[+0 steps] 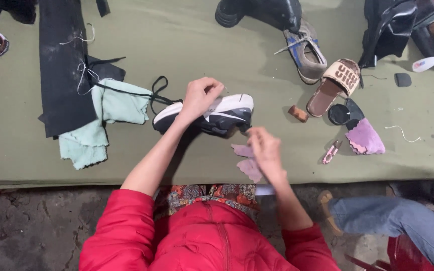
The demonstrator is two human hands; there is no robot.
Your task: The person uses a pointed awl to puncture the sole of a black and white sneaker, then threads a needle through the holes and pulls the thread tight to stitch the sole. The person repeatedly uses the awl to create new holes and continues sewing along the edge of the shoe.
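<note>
Olive-green cloth (187, 40) covered the low work surface, with cracked concrete floor nearest me. My right hand (265, 148) hung blurred over the pink scraps (247, 163) at the near edge; whether its fingers were apart or together I could not tell. My left hand (199, 98) pinched thread, pressing the black-and-white sneaker (227, 113) steady. Beyond lay a mint cloth (111, 108) left, a sandal (335, 85) right.

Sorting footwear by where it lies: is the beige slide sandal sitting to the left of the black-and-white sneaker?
No, the beige slide sandal lies to the right of the black-and-white sneaker, which the left hand holds.
</note>
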